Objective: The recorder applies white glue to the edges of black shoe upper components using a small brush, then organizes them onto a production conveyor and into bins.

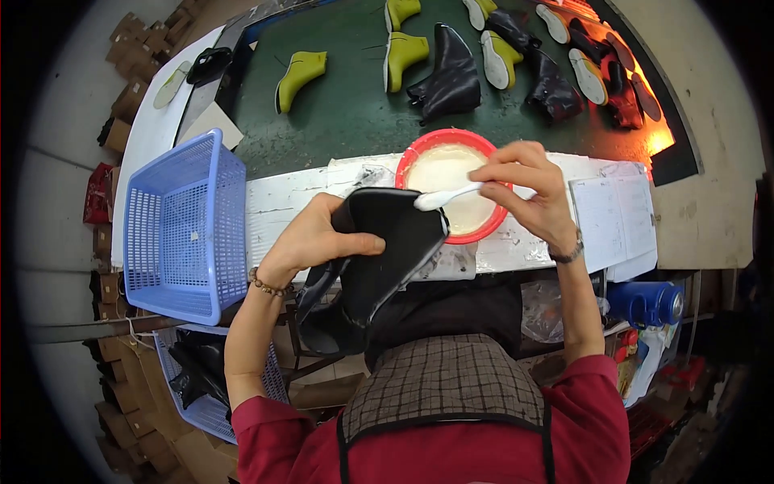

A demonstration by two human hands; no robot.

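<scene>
Here, gripping a black boot [391, 242] in the left hand [318, 234], with the thumb pressed on its dark inner face and the fingers behind the edge. Pinching a white brush [457, 194] between thumb and fingers in the right hand [528, 189], well apart from the left. Holding the brush's pale head at the boot's upper right corner; hard to tell whether touching or just above. Tilted, in front of the apron [443, 379] and over the near edge of the white board [274, 202], with a red bowl [451, 135] of cream paste [447, 165] just beyond the brush. To the left, on the board, a blue basket [216, 270]; to the right, papers [617, 218]. Farther off, on the green table [347, 121], several lime boots [300, 81] and black pairs [453, 77], near an orange glow [657, 139] at the right.
</scene>
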